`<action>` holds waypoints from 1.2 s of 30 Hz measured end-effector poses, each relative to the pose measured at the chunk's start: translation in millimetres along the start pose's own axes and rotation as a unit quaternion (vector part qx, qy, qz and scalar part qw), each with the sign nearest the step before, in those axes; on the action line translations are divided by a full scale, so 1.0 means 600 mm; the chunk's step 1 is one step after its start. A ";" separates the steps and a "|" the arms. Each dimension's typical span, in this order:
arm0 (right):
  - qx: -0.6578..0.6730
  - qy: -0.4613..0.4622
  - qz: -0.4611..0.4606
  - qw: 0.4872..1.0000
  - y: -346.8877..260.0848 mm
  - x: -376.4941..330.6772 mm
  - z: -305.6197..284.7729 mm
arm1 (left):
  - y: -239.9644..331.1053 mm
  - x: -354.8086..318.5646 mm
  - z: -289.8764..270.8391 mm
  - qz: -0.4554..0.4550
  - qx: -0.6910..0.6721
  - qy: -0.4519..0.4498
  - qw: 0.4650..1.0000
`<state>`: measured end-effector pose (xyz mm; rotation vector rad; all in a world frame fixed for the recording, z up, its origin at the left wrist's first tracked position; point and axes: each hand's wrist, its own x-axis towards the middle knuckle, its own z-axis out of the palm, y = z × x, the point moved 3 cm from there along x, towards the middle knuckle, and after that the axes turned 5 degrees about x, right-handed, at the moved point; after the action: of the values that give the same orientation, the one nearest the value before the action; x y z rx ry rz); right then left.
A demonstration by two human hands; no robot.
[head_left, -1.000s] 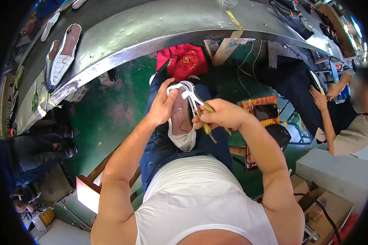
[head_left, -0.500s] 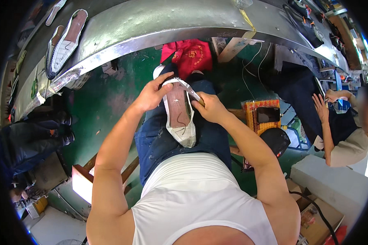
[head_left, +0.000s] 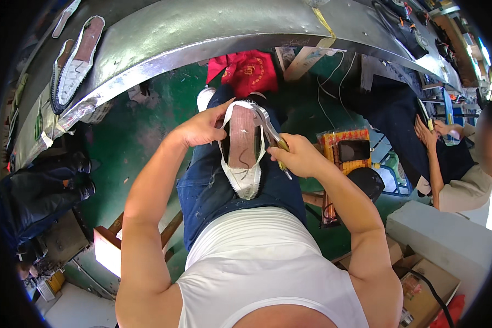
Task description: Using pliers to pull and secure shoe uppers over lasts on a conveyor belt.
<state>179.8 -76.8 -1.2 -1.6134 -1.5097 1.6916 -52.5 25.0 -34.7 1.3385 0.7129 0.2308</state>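
Observation:
A shoe upper on a last lies sole side up over my thighs, its brown insole board ringed by a pale, loose upper edge. A dark curved mark or cord shows on the insole near the end closest to me. My left hand is closed on the shoe's far left edge, thumb on top and fingers mostly hidden beneath. My right hand grips a pair of metal pliers by the handles. The curved head of the pliers rests at the shoe's far right edge; whether the jaws pinch the material cannot be made out.
A long metal bench curves across the front, with more unfinished shoes at its left. Red cloth hangs below it. To my right are a phone on an orange-patterned surface and a seated co-worker. A wooden stool stands at left.
The pliers have swung more upright at the shoe's far right edge, and my right hand has moved slightly right and nearer me. My left hand has shifted a little along the left edge.

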 end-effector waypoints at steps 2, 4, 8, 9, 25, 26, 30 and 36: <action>-0.005 0.003 0.010 1.000 -0.004 -0.002 -0.007 | -0.019 0.013 0.000 -0.005 -0.020 0.000 1.000; 0.117 -0.043 0.090 0.988 0.005 -0.001 -0.010 | -0.007 0.021 0.005 -0.010 -0.036 -0.004 0.999; 0.159 -0.062 0.105 0.980 -0.014 0.003 -0.031 | 0.007 0.026 0.007 -0.026 -0.053 0.019 0.998; 0.130 -0.071 0.104 0.983 -0.020 0.001 -0.040 | 0.006 0.028 0.005 -0.043 -0.053 0.012 0.998; 0.150 -0.157 0.182 0.959 -0.031 0.025 -0.019 | 0.025 0.050 -0.007 -0.053 -0.028 -0.021 0.998; 0.136 -0.149 0.165 0.966 -0.037 0.031 -0.021 | 0.034 0.049 -0.009 -0.070 0.019 -0.031 0.997; -0.211 -0.016 -0.067 0.975 -0.065 0.059 0.003 | 0.058 0.042 -0.025 -0.097 0.104 -0.047 0.989; 0.042 -0.091 0.099 0.990 -0.033 0.024 -0.022 | -0.015 0.064 -0.027 0.023 -0.025 -0.011 0.999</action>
<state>179.2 -52.1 11.4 -1.6493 -1.3735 2.0312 -34.5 56.4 -57.1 1.3096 0.6532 0.2688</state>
